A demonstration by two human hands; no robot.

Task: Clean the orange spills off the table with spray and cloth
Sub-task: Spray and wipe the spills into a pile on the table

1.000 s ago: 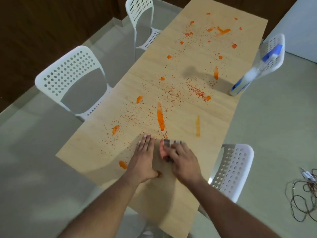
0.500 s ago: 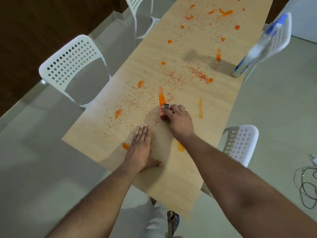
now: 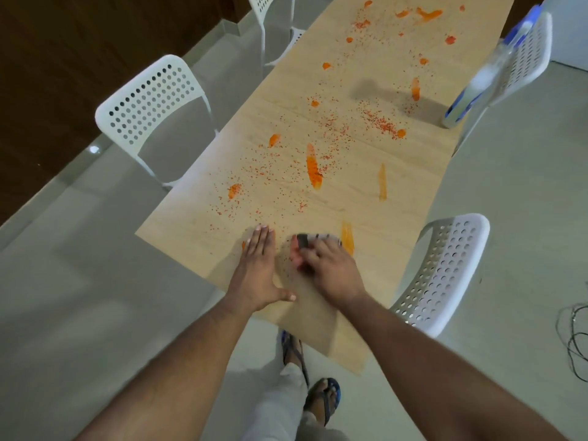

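A long light wooden table is spattered with orange streaks and specks; one thick orange streak lies mid-table. My right hand presses a small grey cloth, stained orange, onto the tabletop near the close end, just left of a smeared orange patch. My left hand lies flat on the table beside it, fingers together, holding nothing. A clear spray bottle with blue trim stands at the table's right edge, farther up.
White perforated chairs stand around the table: one on the left, one at the near right, one behind the bottle, one at the far left. Black cables lie on the floor at right. My feet are below the table end.
My right hand has drawn the cloth back toward me from the thick orange streak to the near end. The left hand has stayed flat on the table.
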